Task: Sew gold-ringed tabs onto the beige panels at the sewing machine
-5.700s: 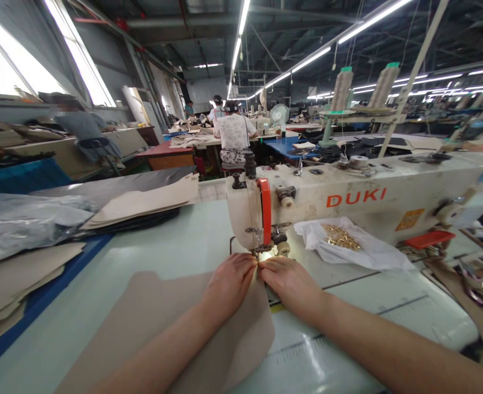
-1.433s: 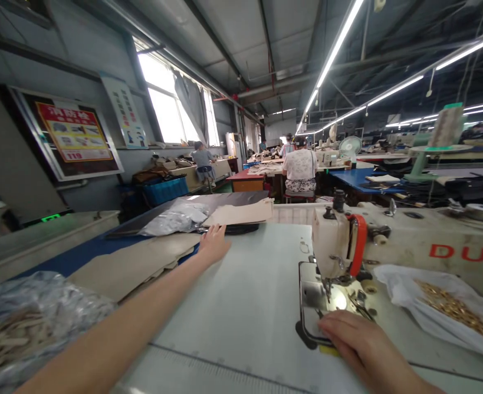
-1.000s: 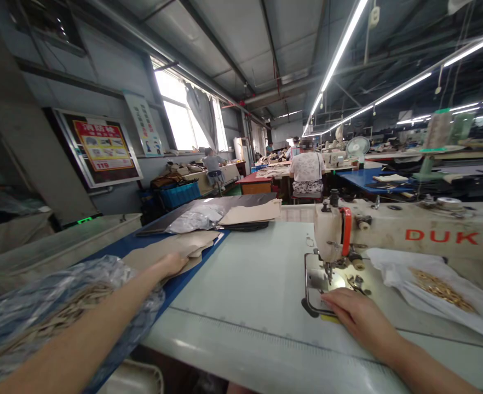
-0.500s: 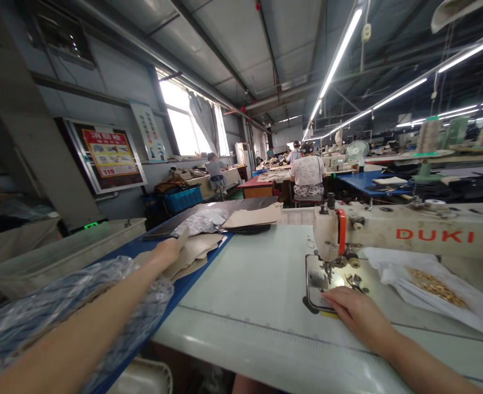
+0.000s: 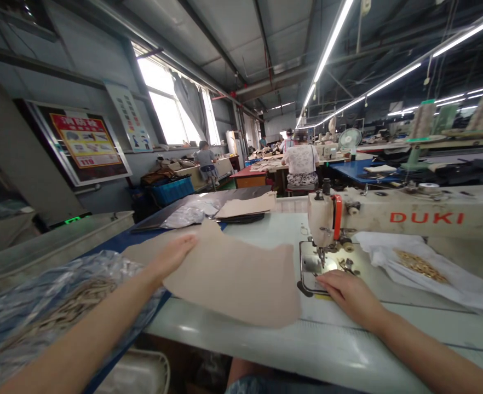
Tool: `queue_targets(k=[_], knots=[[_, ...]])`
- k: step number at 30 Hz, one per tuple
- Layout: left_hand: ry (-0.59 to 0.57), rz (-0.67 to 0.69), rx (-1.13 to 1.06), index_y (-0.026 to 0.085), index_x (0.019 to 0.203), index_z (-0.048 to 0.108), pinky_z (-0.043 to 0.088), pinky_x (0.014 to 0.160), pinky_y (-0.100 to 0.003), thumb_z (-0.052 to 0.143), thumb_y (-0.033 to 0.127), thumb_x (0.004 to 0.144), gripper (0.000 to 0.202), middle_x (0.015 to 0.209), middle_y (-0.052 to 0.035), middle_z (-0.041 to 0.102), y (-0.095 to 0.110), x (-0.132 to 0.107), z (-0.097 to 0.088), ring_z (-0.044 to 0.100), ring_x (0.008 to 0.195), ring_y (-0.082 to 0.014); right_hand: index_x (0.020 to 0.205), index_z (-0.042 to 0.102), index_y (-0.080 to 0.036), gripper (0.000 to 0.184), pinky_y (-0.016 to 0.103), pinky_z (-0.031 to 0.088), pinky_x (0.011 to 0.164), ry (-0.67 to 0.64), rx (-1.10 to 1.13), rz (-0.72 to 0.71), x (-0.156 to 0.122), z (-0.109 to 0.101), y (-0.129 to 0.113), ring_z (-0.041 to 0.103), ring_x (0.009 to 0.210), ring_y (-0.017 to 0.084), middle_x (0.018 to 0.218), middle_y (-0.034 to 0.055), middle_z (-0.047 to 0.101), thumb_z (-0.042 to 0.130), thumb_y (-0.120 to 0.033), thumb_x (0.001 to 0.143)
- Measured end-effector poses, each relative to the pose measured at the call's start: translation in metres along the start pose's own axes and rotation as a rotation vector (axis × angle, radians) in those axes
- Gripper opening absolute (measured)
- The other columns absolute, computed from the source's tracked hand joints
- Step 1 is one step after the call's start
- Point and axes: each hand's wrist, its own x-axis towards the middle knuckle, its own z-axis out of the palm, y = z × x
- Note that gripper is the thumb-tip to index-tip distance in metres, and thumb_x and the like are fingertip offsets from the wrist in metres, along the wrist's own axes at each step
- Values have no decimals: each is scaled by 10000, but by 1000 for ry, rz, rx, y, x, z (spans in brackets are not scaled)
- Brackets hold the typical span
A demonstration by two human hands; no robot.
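Observation:
My left hand [image 5: 171,257] grips the left edge of a large beige fabric panel [image 5: 237,276], which hangs flat over the pale table [image 5: 266,339] between the stack and the machine. My right hand [image 5: 346,293] rests palm down, fingers flat, on the table just in front of the needle plate [image 5: 309,266] of the white DUKI sewing machine [image 5: 409,216]. Nothing is in the right hand. The panel's right edge reaches almost to the needle plate.
More beige panels [image 5: 143,253] lie stacked at the left on a blue surface, with a plastic bag [image 5: 40,306] of small parts nearer me. Another panel pile [image 5: 245,207] sits further back. A white bag of gold fittings [image 5: 418,262] lies under the machine arm. Other workers sit beyond.
My left hand has taken a beige panel from the left stack and pulled it rightward over the table toward the machine. The right hand has stayed by the needle plate.

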Motion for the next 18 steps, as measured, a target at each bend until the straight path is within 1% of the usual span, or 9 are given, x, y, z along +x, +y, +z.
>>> queue_targets(k=[1,2,5,7,9,11,13,16,18], knots=[[-120,-24,-16,167,799,633,509,589,-295,389,470,798,389,716,-27,698,-6,-6,17,658,681,-212,959,674,-191,283,315,519,747,-2,-1,2,0,-1,-1,648,832,193,915,67,702,393,-212,927],[-176,-32,-10,169,756,632,504,619,-296,417,460,775,362,733,-35,699,-11,-11,33,660,726,-225,969,672,-190,279,314,516,752,-2,-1,5,0,-2,-3,644,839,192,919,67,700,397,-210,927],[-201,-30,77,184,724,618,470,674,-302,404,423,779,326,765,-39,693,-20,-20,68,648,808,-242,1009,662,-191,248,329,499,810,-27,1,-40,2,-7,-12,624,903,195,979,71,688,436,-233,918],[-190,-15,130,192,767,611,452,668,-306,354,414,816,343,757,-36,686,-23,-20,78,646,788,-237,1023,663,-196,227,338,479,870,-85,10,-112,3,-10,-19,606,969,200,1041,76,676,487,-264,897],[-164,-5,184,190,817,602,445,655,-312,340,399,836,335,712,-39,675,-25,-20,80,646,750,-238,1051,662,-195,240,347,455,930,-147,25,-152,4,-12,-24,579,1047,209,1120,80,654,534,-292,873],[-109,-13,257,176,907,592,452,658,-324,358,350,835,301,698,-49,671,-26,-24,78,647,740,-246,1105,650,-189,289,365,435,971,-190,23,-134,3,-12,-27,548,1116,225,1197,85,621,551,-316,864],[-38,-1,313,152,1022,571,469,717,-341,376,287,825,309,833,-87,689,-26,-34,76,649,811,-248,1164,628,-189,344,396,426,990,-221,4,-103,0,-10,-26,526,1158,246,1251,90,590,546,-345,868],[134,176,332,137,1076,569,444,895,-359,381,266,826,339,1100,-132,643,-27,-57,69,603,1008,-243,1211,604,-212,395,441,411,1007,-230,-16,-91,-4,-4,-20,507,1188,268,1283,94,565,526,-404,875],[287,294,316,153,1025,597,431,936,-354,377,317,844,329,1099,-120,648,-30,-74,57,589,1034,-236,1209,607,-224,400,444,411,1012,-229,-34,-85,-7,0,-16,507,1192,269,1289,91,559,509,-426,878]])
